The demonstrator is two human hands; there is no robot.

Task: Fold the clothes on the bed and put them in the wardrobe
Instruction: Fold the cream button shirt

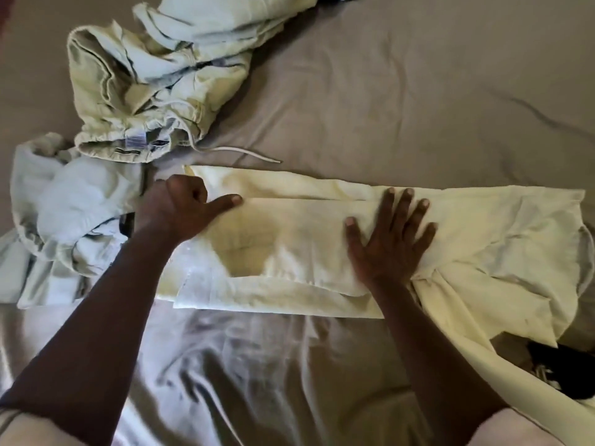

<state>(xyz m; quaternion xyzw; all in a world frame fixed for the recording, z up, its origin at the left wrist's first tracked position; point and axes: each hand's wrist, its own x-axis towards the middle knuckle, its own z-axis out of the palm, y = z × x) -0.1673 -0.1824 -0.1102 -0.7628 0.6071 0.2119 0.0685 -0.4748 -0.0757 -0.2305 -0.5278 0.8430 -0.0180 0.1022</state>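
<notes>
A pale yellow shirt (289, 246) lies flat across the middle of the bed, folded into a long strip. My right hand (386, 239) presses flat on its middle with fingers spread. My left hand (180, 210) sits at the strip's left end, fingers curled round the cloth's edge and thumb stretched along the fold. The shirt's right end (502, 252) is bunched and loose. The wardrobe is not in view.
Crumpled pale green drawstring trousers (138, 101) lie at the upper left, their cord trailing toward the shirt. A light blue garment (64, 220) is heaped at the left. The grey-brown bedsheet (418, 91) spreads wide at the upper right. Something dark (560, 371) lies at the right edge.
</notes>
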